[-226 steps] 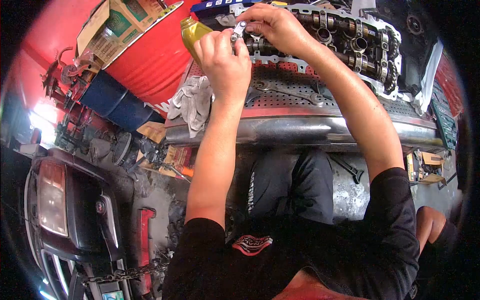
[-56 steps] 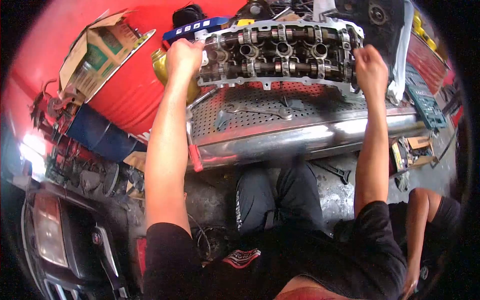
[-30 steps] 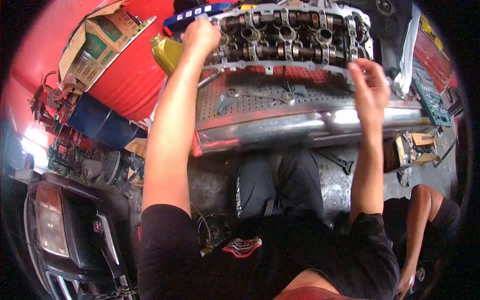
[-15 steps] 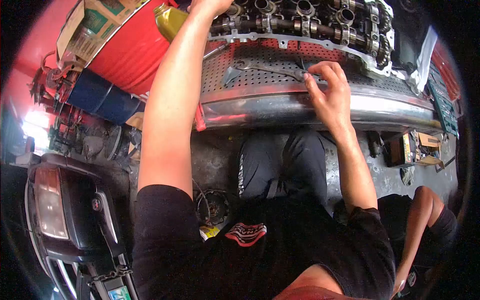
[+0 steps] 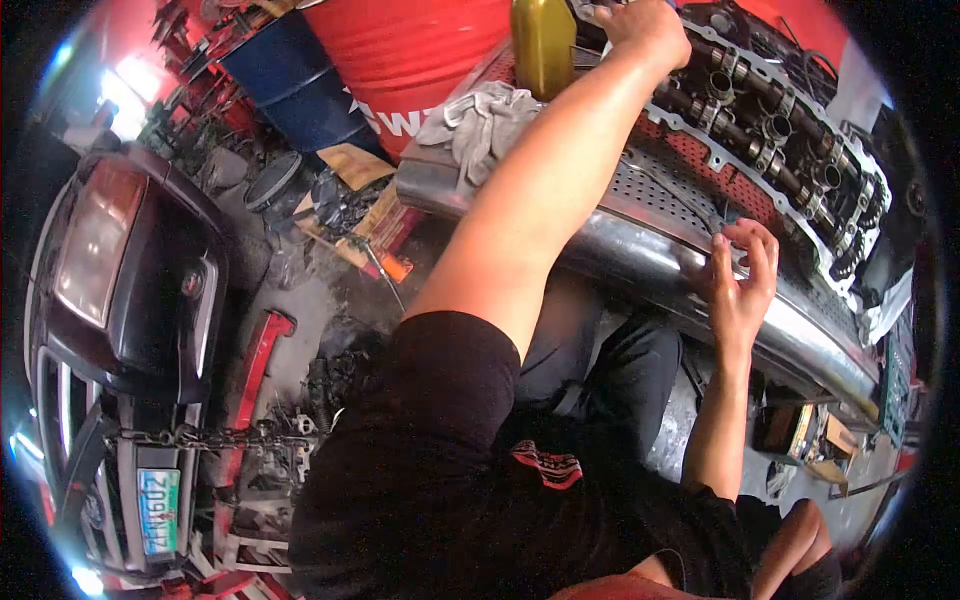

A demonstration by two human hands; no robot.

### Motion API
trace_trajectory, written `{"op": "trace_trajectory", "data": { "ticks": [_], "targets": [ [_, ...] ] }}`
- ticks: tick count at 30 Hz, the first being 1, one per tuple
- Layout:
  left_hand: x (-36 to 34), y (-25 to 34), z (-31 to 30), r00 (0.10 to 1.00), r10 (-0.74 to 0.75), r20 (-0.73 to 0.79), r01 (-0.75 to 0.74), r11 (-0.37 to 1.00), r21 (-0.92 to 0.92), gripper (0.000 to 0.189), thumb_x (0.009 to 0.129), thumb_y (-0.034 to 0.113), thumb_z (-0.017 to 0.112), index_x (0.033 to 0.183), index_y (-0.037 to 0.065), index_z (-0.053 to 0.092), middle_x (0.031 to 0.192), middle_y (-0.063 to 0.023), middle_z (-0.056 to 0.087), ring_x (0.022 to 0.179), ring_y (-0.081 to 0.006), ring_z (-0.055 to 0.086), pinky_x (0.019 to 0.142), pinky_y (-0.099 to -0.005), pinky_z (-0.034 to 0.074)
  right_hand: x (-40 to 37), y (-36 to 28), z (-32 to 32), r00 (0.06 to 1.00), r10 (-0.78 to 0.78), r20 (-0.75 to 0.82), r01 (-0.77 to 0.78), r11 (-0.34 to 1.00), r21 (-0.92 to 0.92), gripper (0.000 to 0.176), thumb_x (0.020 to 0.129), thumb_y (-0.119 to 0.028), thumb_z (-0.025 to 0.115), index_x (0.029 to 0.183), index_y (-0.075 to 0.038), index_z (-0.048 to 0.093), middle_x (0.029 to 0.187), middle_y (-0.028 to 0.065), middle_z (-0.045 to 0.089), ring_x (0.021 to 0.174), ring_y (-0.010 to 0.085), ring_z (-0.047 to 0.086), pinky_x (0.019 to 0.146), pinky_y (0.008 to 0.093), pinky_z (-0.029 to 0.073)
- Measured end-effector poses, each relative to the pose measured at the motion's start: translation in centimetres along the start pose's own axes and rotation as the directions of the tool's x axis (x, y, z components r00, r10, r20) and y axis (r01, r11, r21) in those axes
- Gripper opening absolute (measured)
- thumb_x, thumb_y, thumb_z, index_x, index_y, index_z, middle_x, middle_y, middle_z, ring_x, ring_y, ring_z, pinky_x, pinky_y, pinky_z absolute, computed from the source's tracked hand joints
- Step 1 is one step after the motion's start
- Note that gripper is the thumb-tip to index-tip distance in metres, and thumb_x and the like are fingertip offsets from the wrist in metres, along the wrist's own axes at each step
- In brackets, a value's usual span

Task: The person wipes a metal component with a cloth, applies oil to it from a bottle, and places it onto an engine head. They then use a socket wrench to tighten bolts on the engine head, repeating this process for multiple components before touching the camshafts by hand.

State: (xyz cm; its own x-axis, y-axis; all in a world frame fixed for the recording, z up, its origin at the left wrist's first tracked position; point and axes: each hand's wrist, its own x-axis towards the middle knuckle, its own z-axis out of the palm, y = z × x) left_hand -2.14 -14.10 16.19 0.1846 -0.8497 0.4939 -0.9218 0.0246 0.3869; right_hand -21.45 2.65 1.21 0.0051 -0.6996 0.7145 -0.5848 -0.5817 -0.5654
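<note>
An engine cylinder head (image 5: 790, 140) with camshafts lies on a perforated metal bench (image 5: 650, 250). My left hand (image 5: 648, 28) is closed over the head's near end, beside a yellow oil bottle (image 5: 543, 45). My right hand (image 5: 740, 280) is at the bench's rounded front edge. Its palm faces me and its fingers are curled apart. Its fingertips are at the end of a thin wrench (image 5: 668, 185) lying on the bench, and I cannot tell whether they grip it.
A grey rag (image 5: 480, 120) lies on the bench corner. A red drum (image 5: 420, 50) and a blue drum (image 5: 290, 80) stand behind it. A dark car front (image 5: 130, 300) is at left, above cluttered floor. A green socket tray (image 5: 895, 370) sits far right. Another person's arm (image 5: 800, 540) shows at bottom right.
The view has swung left and tilted. My right hand left the cylinder head's far end and came down to the wrench at the bench front. My left hand stayed on the head.
</note>
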Motion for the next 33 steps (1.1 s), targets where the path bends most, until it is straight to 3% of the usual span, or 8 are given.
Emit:
{"op": "trace_trajectory", "data": {
  "ticks": [5,10,14,18,22,26,30,33],
  "targets": [
    [-6.6,-8.1,-5.0,0.979,0.088,-0.185,-0.072,0.993,0.09,0.052,0.079,0.044,0.07,0.12,0.013,0.062,0.104,-0.0185,0.069,0.102,-0.0367,0.064,0.091,-0.0472,0.05,-0.7,0.6,-1.5,1.0,-0.007,0.016,0.007,1.0,-0.017,0.013,0.086,-0.011,0.068,0.095,-0.002,0.066,0.114,0.0137,0.06,0.11,0.0258,0.055,0.098,0.0371,0.041],
    [-10.9,-21.7,-4.6,0.914,-0.002,0.405,-0.057,0.989,0.134,0.091,0.066,0.032,0.083,0.145,0.019,0.041,0.14,-0.0187,0.05,0.132,-0.0317,0.046,0.109,-0.0416,0.036,0.8,-1.4,0.3,0.989,0.028,0.143,-0.069,0.955,0.289,0.02,0.088,-0.019,0.067,0.101,-0.003,0.066,0.113,0.0123,0.062,0.112,0.024,0.056,0.099,0.0356,0.041],
    [-10.9,-26.1,-2.6,0.985,-0.115,-0.125,0.086,0.972,-0.217,0.053,0.072,0.02,0.074,0.122,0.008,0.061,0.108,-0.0161,0.069,0.095,-0.0302,0.067,0.089,-0.0388,0.051,3.1,-5.5,6.1,0.917,0.052,0.397,-0.292,0.764,0.575,0.037,0.087,-0.027,0.07,0.117,-0.006,0.063,0.117,0.0095,0.061,0.105,0.0193,0.059,0.094,0.0312,0.046],
    [-12.3,-21.3,-7.6,0.959,-0.231,-0.164,-0.147,0.089,-0.985,0.024,0.083,0.002,0.06,0.106,0.0,0.065,0.095,-0.0068,0.069,0.085,-0.017,0.067,0.079,-0.0298,0.053,6.6,-8.3,13.4,0.706,0.11,0.7,-0.705,0.204,0.679,0.064,0.093,-0.044,0.059,0.144,-0.013,0.037,0.125,0.014,0.056,0.105,0.0272,0.06,0.088,0.0435,0.053],
    [-12.6,-18.6,-6.2,0.967,0.134,-0.218,-0.197,0.934,-0.299,0.034,0.08,0.008,0.062,0.113,0.002,0.057,0.103,-0.0143,0.062,0.099,-0.0306,0.057,0.087,-0.0423,0.047,12.1,-13.3,21.8,0.708,-0.121,0.696,-0.706,-0.09,0.703,0.05,0.089,-0.037,0.06,0.126,-0.003,0.053,0.114,0.0157,0.062,0.096,0.0272,0.062,0.08,0.045,0.052],
    [-13.3,-17.6,-5.0,0.955,0.22,-0.2,-0.165,0.951,0.26,0.037,0.079,0.02,0.064,0.113,0.006,0.065,0.123,-0.0203,0.046,0.121,-0.0402,0.035,0.103,-0.0516,0.031,13.0,-14.2,23.9,0.802,0.217,0.556,-0.597,0.265,0.757,0.029,0.084,-0.017,0.06,0.107,0.0,0.064,0.096,0.0095,0.068,0.083,0.0208,0.066,0.072,0.0365,0.054],
    [-12.9,-19.8,-6.5,0.977,0.21,-0.049,-0.215,0.95,-0.225,0.033,0.078,0.024,0.07,0.106,0.006,0.071,0.116,-0.0204,0.05,0.115,-0.031,0.046,0.098,-0.0381,0.04,14.5,-13.1,24.1,0.793,0.057,0.606,-0.528,0.562,0.637,0.025,0.089,-0.016,0.058,0.109,-0.002,0.065,0.092,0.0101,0.069,0.081,0.0206,0.066,0.069,0.0356,0.053],
    [-12.7,-20.3,-7.3,0.988,0.154,-0.034,-0.094,0.405,-0.91,0.042,0.084,0.015,0.069,0.122,-0.001,0.062,0.117,-0.0141,0.057,0.108,-0.023,0.056,0.093,-0.0306,0.045,17.2,-12.9,25.0,0.828,0.05,0.558,-0.461,0.627,0.628,0.029,0.086,-0.023,0.062,0.101,0.001,0.068,0.084,0.0138,0.07,0.074,0.0218,0.068,0.062,0.0386,0.054]
  ]
}}
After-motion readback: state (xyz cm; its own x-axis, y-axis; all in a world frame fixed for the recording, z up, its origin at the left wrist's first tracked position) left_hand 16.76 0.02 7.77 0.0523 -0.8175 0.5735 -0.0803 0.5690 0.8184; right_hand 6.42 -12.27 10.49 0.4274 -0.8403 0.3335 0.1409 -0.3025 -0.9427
